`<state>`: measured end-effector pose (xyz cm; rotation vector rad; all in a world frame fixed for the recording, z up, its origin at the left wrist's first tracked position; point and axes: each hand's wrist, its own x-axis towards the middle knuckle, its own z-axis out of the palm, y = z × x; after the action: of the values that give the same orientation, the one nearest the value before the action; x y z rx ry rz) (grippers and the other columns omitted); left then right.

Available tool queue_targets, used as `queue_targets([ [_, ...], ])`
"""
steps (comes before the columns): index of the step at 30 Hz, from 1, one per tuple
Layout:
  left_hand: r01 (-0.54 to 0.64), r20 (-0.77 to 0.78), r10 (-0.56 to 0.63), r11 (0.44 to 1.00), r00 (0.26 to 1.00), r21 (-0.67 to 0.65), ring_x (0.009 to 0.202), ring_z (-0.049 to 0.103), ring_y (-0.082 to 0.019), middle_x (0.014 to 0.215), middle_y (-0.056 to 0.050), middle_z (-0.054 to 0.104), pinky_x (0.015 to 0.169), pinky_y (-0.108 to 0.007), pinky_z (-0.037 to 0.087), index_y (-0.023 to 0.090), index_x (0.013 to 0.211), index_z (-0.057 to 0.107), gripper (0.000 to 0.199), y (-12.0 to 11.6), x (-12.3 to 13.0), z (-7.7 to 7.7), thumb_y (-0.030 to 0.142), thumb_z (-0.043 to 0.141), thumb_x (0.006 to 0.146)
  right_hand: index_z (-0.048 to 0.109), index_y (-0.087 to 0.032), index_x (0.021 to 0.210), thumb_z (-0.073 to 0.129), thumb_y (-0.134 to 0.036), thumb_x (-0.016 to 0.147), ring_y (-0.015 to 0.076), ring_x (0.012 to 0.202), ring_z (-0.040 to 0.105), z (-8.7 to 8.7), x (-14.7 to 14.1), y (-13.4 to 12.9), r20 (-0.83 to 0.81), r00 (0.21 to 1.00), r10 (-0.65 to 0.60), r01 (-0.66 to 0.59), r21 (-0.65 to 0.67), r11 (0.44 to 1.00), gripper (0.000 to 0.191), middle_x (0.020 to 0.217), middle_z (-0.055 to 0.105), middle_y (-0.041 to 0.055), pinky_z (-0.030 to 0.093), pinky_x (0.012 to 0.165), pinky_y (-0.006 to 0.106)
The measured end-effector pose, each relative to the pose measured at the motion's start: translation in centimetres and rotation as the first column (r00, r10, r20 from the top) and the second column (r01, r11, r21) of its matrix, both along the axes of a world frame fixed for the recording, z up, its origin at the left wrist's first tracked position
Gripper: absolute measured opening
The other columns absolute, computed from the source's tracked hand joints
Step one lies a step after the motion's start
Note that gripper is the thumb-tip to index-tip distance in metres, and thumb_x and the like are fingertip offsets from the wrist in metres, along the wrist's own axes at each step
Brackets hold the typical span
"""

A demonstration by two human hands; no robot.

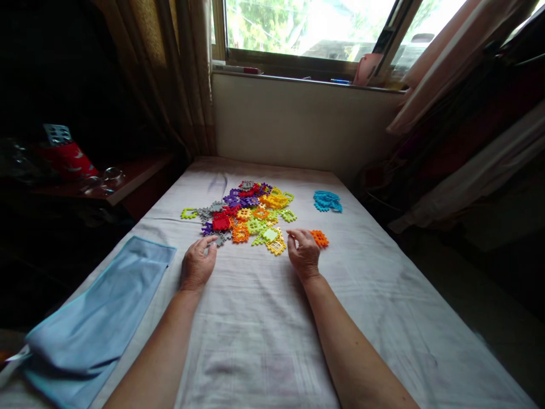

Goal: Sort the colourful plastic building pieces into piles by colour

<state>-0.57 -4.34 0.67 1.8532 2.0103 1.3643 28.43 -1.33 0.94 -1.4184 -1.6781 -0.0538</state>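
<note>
My left hand (198, 264) rests at the near left edge of a heap of plastic interlocking pieces. Its fingers are curved and a little apart, close to a grey piece (220, 239); no held piece shows. My right hand (304, 251) is at the heap's right, with loosely bent fingers, thumb and index apart, and nothing visible between them. Just beyond its knuckles lies an orange piece (320, 238). The heap mixes red pieces (221, 222), purple pieces (241, 199), yellow pieces (275, 199) and green pieces (254, 226). Blue pieces (327, 201) form a separate group farther right.
A light sheet (251, 335) covers the bed-like surface. On the left lies a folded blue cloth (102, 307). A dark wooden table (140, 176) with a red container (68, 160) stands farther left. Wall and window are ahead; clothes (477, 165) hang at right.
</note>
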Motion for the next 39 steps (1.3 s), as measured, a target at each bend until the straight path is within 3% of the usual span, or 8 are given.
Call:
queue_targets([
  [6, -0.062, 0.062, 0.066, 0.997, 0.996, -0.055, 0.084, 0.068, -0.019, 0.095, -0.003, 0.076, 0.080, -0.029, 0.055, 0.023, 0.104, 0.073, 0.031, 1.2, -0.8, -0.2, 0.032, 0.052, 0.083, 0.073, -0.024, 0.104, 0.056, -0.020, 0.088, 0.0222, 0.101, 0.062, 0.4, -5.0, 0.8, 0.214, 0.930, 0.298, -0.271, -0.144, 0.952, 0.024, 0.108, 0.071, 0.0080, 0.049, 0.092, 0.035],
  [11, -0.073, 0.087, 0.078, 0.996, 0.993, -0.059, 0.078, 0.067, -0.019, 0.090, -0.004, 0.075, 0.076, -0.028, 0.054, 0.021, 0.103, 0.073, 0.032, 2.8, -1.5, 0.0, 0.034, 0.052, 0.082, 0.070, -0.023, 0.117, 0.064, -0.029, 0.086, 0.0287, 0.126, 0.052, 1.6, -7.6, 2.2, 0.284, 0.868, 0.407, -0.329, -0.286, 0.900, 0.032, 0.133, 0.064, 0.0112, 0.041, 0.106, 0.047],
  [17, -0.099, 0.124, 0.105, 0.994, 0.987, -0.052, 0.077, 0.067, -0.020, 0.086, -0.004, 0.075, 0.075, -0.030, 0.054, 0.021, 0.099, 0.074, 0.034, 5.6, -2.6, 0.3, 0.039, 0.052, 0.081, 0.066, -0.022, 0.124, 0.068, -0.032, 0.084, 0.0313, 0.137, 0.043, 2.1, -9.0, 2.8, 0.279, 0.844, 0.459, -0.352, -0.357, 0.865, 0.041, 0.140, 0.059, 0.0125, 0.033, 0.112, 0.052],
  [23, -0.138, 0.170, 0.146, 0.989, 0.975, -0.057, 0.079, 0.067, -0.020, 0.092, -0.007, 0.076, 0.078, -0.032, 0.054, 0.019, 0.101, 0.073, 0.041, 8.7, -3.5, 0.4, 0.044, 0.050, 0.080, 0.066, -0.024, 0.122, 0.067, -0.037, 0.087, 0.0296, 0.131, 0.049, 1.6, -9.0, 2.9, 0.229, 0.853, 0.468, -0.383, -0.334, 0.861, 0.037, 0.128, 0.068, 0.0089, 0.034, 0.110, 0.049],
  [28, -0.080, 0.262, 0.085, 0.996, 0.961, -0.030, 0.085, 0.068, -0.019, 0.095, -0.005, 0.076, 0.085, -0.032, 0.054, 0.020, 0.103, 0.072, 0.041, 9.8, -4.2, -0.3, 0.047, 0.052, 0.079, 0.066, -0.022, 0.121, 0.072, -0.040, 0.082, 0.0274, 0.124, 0.053, 1.2, -9.1, 2.9, 0.175, 0.891, 0.419, -0.364, -0.275, 0.890, 0.043, 0.123, 0.069, 0.0103, 0.037, 0.109, 0.044],
  [32, -0.061, 0.324, 0.071, 0.997, 0.943, -0.040, 0.086, 0.068, -0.019, 0.098, -0.006, 0.075, 0.088, -0.034, 0.054, 0.019, 0.104, 0.071, 0.044, 9.9, -4.6, -0.8, 0.050, 0.053, 0.079, 0.067, -0.022, 0.121, 0.072, -0.038, 0.080, 0.0268, 0.120, 0.056, 1.9, -7.5, 4.2, 0.119, 0.940, 0.319, -0.287, -0.224, 0.931, 0.045, 0.123, 0.069, 0.0106, 0.039, 0.106, 0.043],
  [35, -0.061, 0.325, 0.074, 0.997, 0.943, -0.049, 0.087, 0.068, -0.019, 0.098, -0.005, 0.075, 0.088, -0.034, 0.054, 0.020, 0.103, 0.072, 0.043, 9.9, -4.6, -0.9, 0.051, 0.054, 0.079, 0.069, -0.023, 0.118, 0.069, -0.040, 0.081, 0.0270, 0.111, 0.061, 3.6, -3.8, 5.7, 0.112, 0.975, 0.190, -0.148, -0.306, 0.940, 0.041, 0.118, 0.070, 0.0098, 0.044, 0.100, 0.042],
  [39, -0.077, 0.298, 0.092, 0.995, 0.950, -0.062, 0.081, 0.067, -0.018, 0.094, -0.004, 0.075, 0.081, -0.032, 0.054, 0.020, 0.102, 0.072, 0.043, 9.8, -4.4, -0.7, 0.050, 0.054, 0.078, 0.075, -0.024, 0.106, 0.071, -0.041, 0.074, 0.0267, 0.099, 0.066, 5.2, 2.8, 6.9, 0.190, 0.982, -0.007, 0.112, -0.548, 0.829, 0.036, 0.107, 0.075, 0.0089, 0.049, 0.087, 0.037],
])
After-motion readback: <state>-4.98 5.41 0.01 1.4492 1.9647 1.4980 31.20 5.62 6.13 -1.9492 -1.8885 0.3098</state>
